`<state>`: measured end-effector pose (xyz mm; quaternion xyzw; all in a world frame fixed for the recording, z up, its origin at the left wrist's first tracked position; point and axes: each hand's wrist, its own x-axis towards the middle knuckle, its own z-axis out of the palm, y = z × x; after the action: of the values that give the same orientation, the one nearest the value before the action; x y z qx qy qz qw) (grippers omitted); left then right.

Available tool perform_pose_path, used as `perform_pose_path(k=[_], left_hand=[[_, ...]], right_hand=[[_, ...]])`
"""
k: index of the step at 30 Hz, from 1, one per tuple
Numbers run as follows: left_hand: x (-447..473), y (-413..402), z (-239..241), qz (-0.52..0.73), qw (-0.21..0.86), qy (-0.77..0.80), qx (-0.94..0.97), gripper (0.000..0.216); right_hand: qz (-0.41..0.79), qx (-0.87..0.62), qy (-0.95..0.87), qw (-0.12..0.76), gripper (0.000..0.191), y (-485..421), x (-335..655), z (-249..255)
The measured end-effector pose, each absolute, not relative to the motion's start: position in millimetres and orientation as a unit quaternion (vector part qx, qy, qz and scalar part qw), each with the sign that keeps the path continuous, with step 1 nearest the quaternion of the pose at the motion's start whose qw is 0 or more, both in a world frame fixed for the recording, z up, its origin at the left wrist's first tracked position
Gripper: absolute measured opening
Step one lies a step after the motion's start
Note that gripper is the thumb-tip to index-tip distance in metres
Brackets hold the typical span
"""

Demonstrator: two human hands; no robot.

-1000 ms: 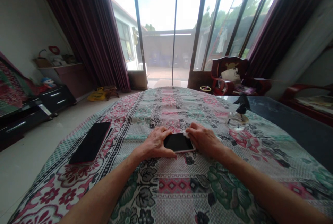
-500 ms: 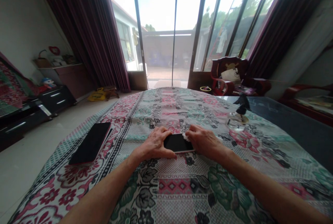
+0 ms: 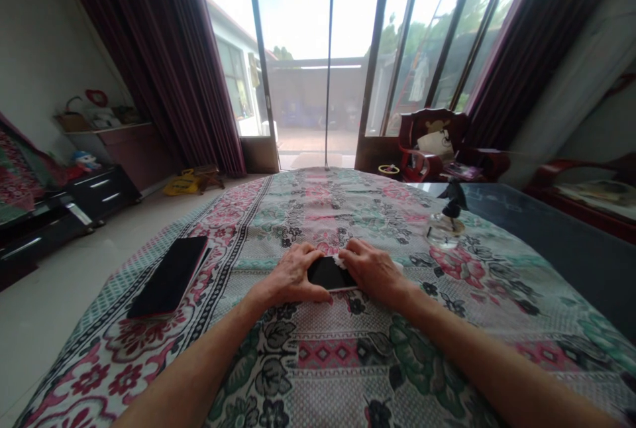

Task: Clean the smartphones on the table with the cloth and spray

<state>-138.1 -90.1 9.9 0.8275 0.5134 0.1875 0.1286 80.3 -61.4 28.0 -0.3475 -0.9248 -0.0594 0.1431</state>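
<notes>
Smartphone (image 3: pixel 328 273) flat on floral tablecloth (image 3: pixel 348 355), table centre.
Left hand (image 3: pixel 291 277) clamps its 9 o'clock end; right hand (image 3: pixel 370 267) presses white wipe (image 3: pixel 340 260) on screen. Likely light, rigid, slick glass: hold edges.

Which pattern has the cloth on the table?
Floral, pink, green and black on the cloth; head view.

Phone (image 3: pixel 326 273): glossy black glass, pale smooth rim. Wipe (image 3: pixel 340 260): white, soft, crumpled, cloth or paper unclear. Desk (image 3: pixel 348 355) cover: matt woven floral cloth. Tablet (image 3: pixel 167 277): matt black face. Bottle (image 3: pixel 444 228): clear glass.
</notes>
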Motion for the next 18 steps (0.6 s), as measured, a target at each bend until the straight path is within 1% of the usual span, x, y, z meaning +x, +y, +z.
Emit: perform_pose_path(k=[3,9,18], left_hand=[[-137.8,-91.0,9.6,0.195,0.123,0.512,0.827,0.071],[-138.0,-91.5,9.2,0.198,0.126,0.511,0.827,0.070],[-139.7,-90.5,5.8,0.204,0.124,0.507,0.828,0.071]], right_hand=[[-0.054,-0.357,-0.920,0.152,0.019,-61.1,78.5,28.9],[-0.027,-0.328,-0.939,0.097,0.018,-72.0,84.4,42.2],[0.034,-0.306,-0.947,0.095,0.022,-81.9,94.4,46.8]])
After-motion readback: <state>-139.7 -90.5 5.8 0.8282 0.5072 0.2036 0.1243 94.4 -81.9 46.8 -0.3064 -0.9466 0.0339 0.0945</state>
